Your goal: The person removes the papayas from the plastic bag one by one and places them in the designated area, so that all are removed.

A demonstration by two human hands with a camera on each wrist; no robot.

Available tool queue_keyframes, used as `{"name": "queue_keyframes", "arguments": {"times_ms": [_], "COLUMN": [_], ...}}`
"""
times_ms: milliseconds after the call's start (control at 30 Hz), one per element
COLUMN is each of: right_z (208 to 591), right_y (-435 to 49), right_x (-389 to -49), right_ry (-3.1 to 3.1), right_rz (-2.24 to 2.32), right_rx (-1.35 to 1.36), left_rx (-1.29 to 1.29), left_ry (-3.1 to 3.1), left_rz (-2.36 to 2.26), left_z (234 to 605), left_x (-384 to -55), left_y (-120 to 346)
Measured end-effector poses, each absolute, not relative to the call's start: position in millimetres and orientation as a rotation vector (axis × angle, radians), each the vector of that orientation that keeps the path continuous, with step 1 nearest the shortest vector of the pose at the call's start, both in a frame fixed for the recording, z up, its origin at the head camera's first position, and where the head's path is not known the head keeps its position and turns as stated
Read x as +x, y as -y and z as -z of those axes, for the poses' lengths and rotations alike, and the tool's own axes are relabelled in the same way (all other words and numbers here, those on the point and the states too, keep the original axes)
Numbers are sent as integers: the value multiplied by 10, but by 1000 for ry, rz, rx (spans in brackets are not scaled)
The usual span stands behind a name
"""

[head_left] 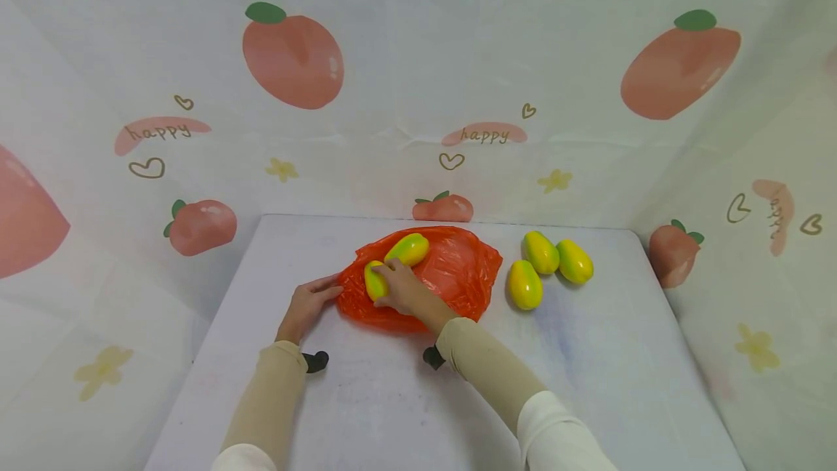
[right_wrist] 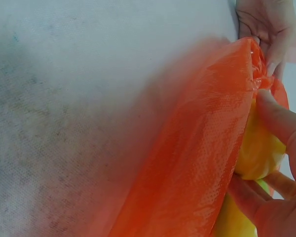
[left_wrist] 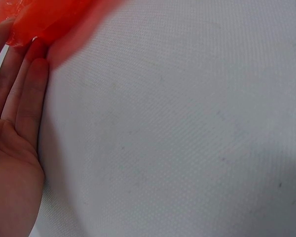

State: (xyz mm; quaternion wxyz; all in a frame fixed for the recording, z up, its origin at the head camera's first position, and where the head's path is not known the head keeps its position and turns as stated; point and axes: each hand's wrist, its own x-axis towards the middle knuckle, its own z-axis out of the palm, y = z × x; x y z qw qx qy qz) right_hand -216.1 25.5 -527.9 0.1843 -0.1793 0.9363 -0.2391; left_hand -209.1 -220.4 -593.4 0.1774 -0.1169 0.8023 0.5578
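Observation:
A red plastic bag (head_left: 458,267) lies spread on the white table. My left hand (head_left: 309,309) pinches its left edge, the thumb above and the fairly straight fingers (left_wrist: 32,94) under the film. Over the bag, my right hand (head_left: 407,288) grips a yellow-green mango (head_left: 375,281), with the thumb on one side and fingers on the other. In the right wrist view this mango (right_wrist: 259,145) sits just behind the bag's raised near edge (right_wrist: 202,123). A second mango (head_left: 408,248) rests on the bag beyond the right hand, close to the held one.
To the right of the bag, three more mangoes (head_left: 541,253) lie grouped on the table (head_left: 588,369). A white cloth with printed fruit (head_left: 294,60) hangs behind and along both sides. Small black pieces (head_left: 317,362) show at both wrists.

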Motion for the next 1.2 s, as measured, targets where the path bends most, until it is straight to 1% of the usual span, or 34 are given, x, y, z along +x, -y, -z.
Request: {"name": "queue_keyframes", "arguments": {"times_ms": [533, 767, 1200], "right_z": [5230, 5198, 5162], "right_y": [-312, -399, -557], "right_x": [-2154, -2131, -2093], "right_ry": [-2580, -2551, -2542], "right_rz": [773, 836, 977], "right_rx": [-477, -436, -454], "left_rx": [-341, -331, -328], "left_ry": [-2244, -2250, -2268], "left_rz": [-1628, -1626, -1595], "left_z": [5939, 5941, 5938], "left_x": [-2100, -2092, -2098], "left_y": [2211, 2202, 2198]}}
